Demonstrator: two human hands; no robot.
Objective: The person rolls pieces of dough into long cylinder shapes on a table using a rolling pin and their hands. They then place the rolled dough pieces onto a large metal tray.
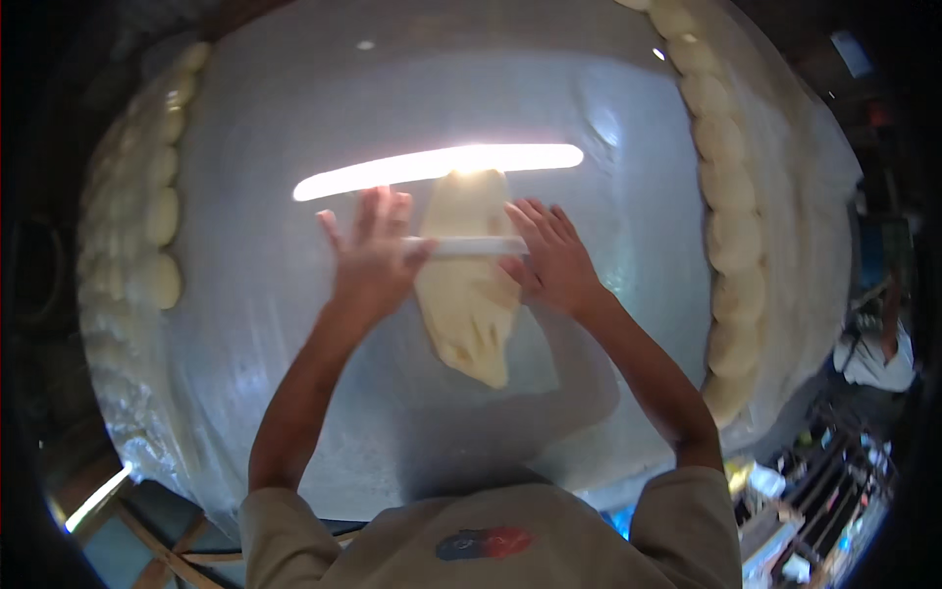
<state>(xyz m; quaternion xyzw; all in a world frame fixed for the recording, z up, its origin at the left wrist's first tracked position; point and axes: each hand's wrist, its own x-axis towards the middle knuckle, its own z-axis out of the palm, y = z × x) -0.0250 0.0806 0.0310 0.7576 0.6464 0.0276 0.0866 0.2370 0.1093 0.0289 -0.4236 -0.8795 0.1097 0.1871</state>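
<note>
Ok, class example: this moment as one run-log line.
white rod: across flat dough; left hand: open, at left end; right hand: open, at right end; dough rows: both sides

grey table (265,147); flattened dough (459,299), dough-ball rows (733,236)

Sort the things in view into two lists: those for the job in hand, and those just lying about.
Job in hand: left hand, right hand, white rod under them, flattened dough beneath the rod, grey tabletop; probably the left dough row and right dough row, though untouched.

Just lying about, it seems: mixed clutter at lower right, off the table.
</note>
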